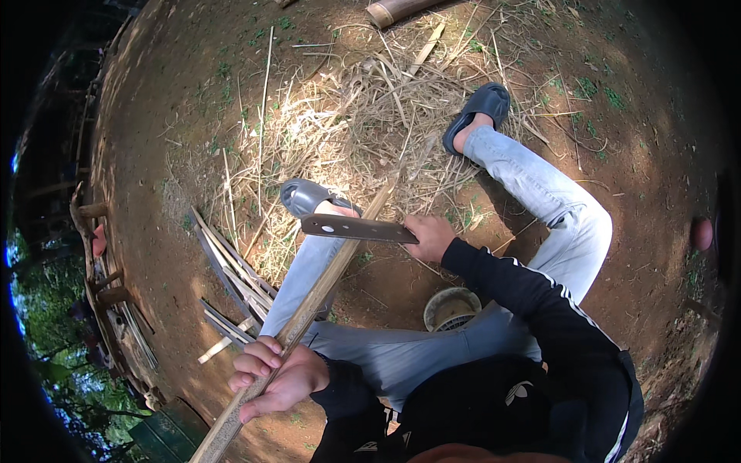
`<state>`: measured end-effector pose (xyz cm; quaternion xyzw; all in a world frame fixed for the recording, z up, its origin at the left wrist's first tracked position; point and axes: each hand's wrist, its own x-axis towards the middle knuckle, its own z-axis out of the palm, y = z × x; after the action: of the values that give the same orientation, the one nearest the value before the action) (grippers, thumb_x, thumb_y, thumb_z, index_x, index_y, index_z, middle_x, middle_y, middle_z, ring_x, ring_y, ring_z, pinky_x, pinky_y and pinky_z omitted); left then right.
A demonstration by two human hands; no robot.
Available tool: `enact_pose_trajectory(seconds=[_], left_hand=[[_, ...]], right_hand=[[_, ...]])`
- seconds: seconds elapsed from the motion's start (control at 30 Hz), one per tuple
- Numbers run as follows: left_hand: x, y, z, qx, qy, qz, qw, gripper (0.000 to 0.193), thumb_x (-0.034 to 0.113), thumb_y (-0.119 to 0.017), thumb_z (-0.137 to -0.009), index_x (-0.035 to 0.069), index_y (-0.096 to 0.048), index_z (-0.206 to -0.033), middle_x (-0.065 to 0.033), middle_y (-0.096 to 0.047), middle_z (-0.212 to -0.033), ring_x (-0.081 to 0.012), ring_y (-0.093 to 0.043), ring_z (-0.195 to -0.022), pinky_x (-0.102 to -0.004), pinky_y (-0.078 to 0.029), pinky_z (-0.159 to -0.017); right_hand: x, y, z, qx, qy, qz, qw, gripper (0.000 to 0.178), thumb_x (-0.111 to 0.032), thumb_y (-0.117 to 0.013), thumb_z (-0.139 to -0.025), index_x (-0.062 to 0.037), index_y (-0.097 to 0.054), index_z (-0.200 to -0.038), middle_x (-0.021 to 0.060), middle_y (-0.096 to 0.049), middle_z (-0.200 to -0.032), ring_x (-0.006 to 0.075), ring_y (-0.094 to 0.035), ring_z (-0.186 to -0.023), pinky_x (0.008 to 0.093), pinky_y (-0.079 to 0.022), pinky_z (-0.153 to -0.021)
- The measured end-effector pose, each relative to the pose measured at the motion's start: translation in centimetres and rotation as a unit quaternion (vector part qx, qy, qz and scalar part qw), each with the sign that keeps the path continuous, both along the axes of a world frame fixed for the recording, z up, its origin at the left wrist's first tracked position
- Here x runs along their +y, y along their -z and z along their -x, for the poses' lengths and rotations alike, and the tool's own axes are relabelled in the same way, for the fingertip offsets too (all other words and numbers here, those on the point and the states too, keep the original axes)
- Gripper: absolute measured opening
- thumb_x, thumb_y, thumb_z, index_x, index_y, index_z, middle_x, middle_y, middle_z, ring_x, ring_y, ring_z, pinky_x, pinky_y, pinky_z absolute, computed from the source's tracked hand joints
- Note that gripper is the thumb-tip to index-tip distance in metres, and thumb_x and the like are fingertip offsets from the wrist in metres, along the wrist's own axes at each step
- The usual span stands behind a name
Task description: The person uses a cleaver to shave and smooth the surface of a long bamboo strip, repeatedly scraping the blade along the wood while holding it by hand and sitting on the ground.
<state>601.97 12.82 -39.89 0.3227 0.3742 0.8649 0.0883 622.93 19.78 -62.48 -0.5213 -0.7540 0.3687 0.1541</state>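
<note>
A long bamboo strip (320, 289) slants from the lower left up across my leg, its far end near the sandal on my left foot. My left hand (282, 378) is closed around its lower part, thumb on the near side. My right hand (431, 238) grips a knife with a dark, broad, flat blade (359, 228) that has several small holes or spots along it. The blade points left and crosses over the strip near its upper end. My fingers hide the knife's handle.
Thin shavings (347, 116) cover the ground around my feet. Several split strips (231, 266) lie left of my leg. A round container (451, 307) stands below my right forearm. A thick bamboo pole (397, 11) lies at the top, and a wooden rail structure (96, 270) at the far left.
</note>
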Motion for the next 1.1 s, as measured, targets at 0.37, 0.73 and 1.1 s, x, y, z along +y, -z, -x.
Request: enact_pose_trajectory(seconds=[0.37,0.73,1.1], left_hand=[[0.3,-0.1,0.8,-0.028,-0.025,0.025,0.999,0.055,0.067,-0.032,-0.091,0.014,-0.043,-0.08,0.002,-0.035,-0.06,-0.0095,-0.037,-0.047,-0.023,-0.036,-0.046],[0.2,0.5,1.7,-0.024,-0.029,0.019,0.999,0.053,0.065,-0.031,-0.092,0.015,-0.043,-0.08,0.0016,-0.036,-0.06,-0.0102,-0.034,-0.047,-0.0236,-0.033,-0.044],[-0.3,0.9,2.8,-0.017,-0.012,0.019,1.0,0.056,0.068,-0.032,-0.091,0.014,-0.043,-0.078,0.0017,-0.034,-0.059,-0.0095,-0.035,-0.047,-0.0235,-0.034,-0.045]], right_hand=[[-0.1,0.9,-0.2,-0.042,-0.005,0.016,0.999,0.033,-0.03,-0.064,-0.076,-0.0044,-0.057,-0.096,0.0199,-0.065,-0.079,0.0386,-0.064,-0.077,0.0487,-0.051,-0.072],[1.1,-0.1,-0.5,-0.055,-0.024,-0.081,0.995,0.029,-0.031,-0.065,-0.076,-0.0045,-0.062,-0.088,0.0148,-0.067,-0.076,0.0321,-0.067,-0.075,0.0457,-0.054,-0.067],[1.3,-0.7,0.0,-0.081,-0.007,0.007,0.997,0.029,-0.03,-0.061,-0.079,-0.0016,-0.062,-0.085,0.0198,-0.066,-0.08,0.035,-0.067,-0.079,0.0468,-0.053,-0.07]])
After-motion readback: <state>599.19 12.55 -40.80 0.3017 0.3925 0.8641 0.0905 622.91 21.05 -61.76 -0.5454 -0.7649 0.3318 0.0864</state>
